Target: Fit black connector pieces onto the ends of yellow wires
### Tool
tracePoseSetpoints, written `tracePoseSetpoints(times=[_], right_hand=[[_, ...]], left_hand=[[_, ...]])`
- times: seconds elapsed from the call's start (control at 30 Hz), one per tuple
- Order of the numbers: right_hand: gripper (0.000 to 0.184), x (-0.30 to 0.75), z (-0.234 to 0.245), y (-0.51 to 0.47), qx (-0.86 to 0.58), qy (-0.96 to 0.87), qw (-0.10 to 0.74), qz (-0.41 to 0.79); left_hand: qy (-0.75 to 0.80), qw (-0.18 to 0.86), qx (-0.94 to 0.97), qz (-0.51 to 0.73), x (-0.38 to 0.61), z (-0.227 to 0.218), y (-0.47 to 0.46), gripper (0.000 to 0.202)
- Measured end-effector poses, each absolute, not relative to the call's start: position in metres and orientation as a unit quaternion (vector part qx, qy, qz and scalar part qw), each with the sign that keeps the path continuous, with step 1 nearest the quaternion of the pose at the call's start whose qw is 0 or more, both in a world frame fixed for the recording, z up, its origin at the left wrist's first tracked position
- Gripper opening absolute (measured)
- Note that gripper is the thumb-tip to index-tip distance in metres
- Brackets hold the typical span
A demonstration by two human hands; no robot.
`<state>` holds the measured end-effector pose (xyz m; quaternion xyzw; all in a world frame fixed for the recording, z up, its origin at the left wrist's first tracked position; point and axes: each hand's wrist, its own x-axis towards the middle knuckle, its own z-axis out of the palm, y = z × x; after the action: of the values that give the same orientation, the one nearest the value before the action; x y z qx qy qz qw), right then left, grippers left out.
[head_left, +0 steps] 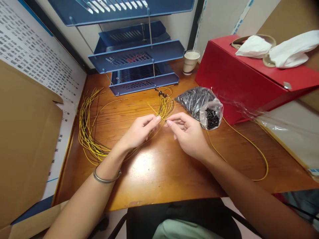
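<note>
Centre of frame, on the wooden counter (154, 172): thin yellow wires (86, 132), some black-tipped, fanned leftward; left hand (138, 132) grip pinching wire ends, right hand (188, 134) grip pinching a small black piece beside the plastic bag (203, 106)

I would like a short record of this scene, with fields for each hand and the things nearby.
left hand: pinches a yellow wire
right hand: fingertips meet the left hand's at the wire end
wire bundle: lies left on the wooden desk
plastic bag: small black parts, beside the right hand
behind: blue trays, paper cup, red box
</note>
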<state>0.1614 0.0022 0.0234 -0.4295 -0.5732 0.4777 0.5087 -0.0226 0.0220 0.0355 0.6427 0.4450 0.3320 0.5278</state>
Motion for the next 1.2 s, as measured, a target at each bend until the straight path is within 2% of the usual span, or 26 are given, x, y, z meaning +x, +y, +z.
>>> tracePoseSetpoints(times=[0.1, 0.2, 0.27, 0.33, 0.4, 0.47, 0.57, 0.67, 0.73, 0.93, 1.03, 1.1, 1.2], right_hand=[[0.008, 0.156, 0.019, -0.002, -0.407, -0.596, 0.483, 0.497], [0.008, 0.155, 0.020, -0.004, -0.416, -0.588, 0.487, 0.493], [0.010, 0.157, 0.023, -0.005, -0.433, -0.576, 0.497, 0.483], [0.011, 0.158, 0.026, -0.006, -0.447, -0.563, 0.506, 0.477], [0.011, 0.159, 0.029, -0.007, -0.452, -0.550, 0.517, 0.475], [0.012, 0.158, 0.029, -0.008, -0.450, -0.540, 0.530, 0.475], [0.016, 0.156, 0.027, -0.009, -0.442, -0.531, 0.545, 0.475], [0.019, 0.154, 0.022, -0.009, -0.433, -0.530, 0.545, 0.485], [0.021, 0.153, 0.019, -0.009, -0.428, -0.533, 0.536, 0.496], [0.026, 0.149, 0.011, -0.010, -0.417, -0.542, 0.514, 0.517], [0.030, 0.148, 0.010, -0.010, -0.431, -0.535, 0.515, 0.512], [0.033, 0.148, 0.011, -0.011, -0.441, -0.527, 0.518, 0.509], [0.037, 0.147, 0.012, -0.012, -0.449, -0.519, 0.524, 0.505]], left_hand=[[0.434, 0.548, 0.625, 0.348, -0.014, 0.035, 0.017, 0.059], [0.442, 0.558, 0.584, 0.390, -0.029, 0.041, 0.026, 0.051], [0.453, 0.527, 0.544, 0.470, -0.053, 0.047, 0.039, 0.048], [0.442, 0.486, 0.438, 0.613, -0.080, 0.053, 0.052, 0.046], [0.461, 0.467, 0.356, 0.665, -0.100, 0.055, 0.061, 0.047], [0.500, 0.462, 0.350, 0.643, -0.105, 0.052, 0.062, 0.052], [0.510, 0.510, 0.475, 0.505, -0.085, 0.043, 0.051, 0.073], [0.452, 0.552, 0.606, 0.353, -0.053, 0.037, 0.034, 0.069], [0.438, 0.531, 0.649, 0.323, -0.036, 0.036, 0.025, 0.059], [0.434, 0.491, 0.646, 0.390, -0.021, 0.032, 0.019, 0.045], [0.473, 0.457, 0.561, 0.502, -0.041, 0.034, 0.032, 0.041], [0.499, 0.394, 0.459, 0.621, -0.062, 0.035, 0.044, 0.037], [0.519, 0.375, 0.392, 0.660, -0.084, 0.035, 0.056, 0.033]])
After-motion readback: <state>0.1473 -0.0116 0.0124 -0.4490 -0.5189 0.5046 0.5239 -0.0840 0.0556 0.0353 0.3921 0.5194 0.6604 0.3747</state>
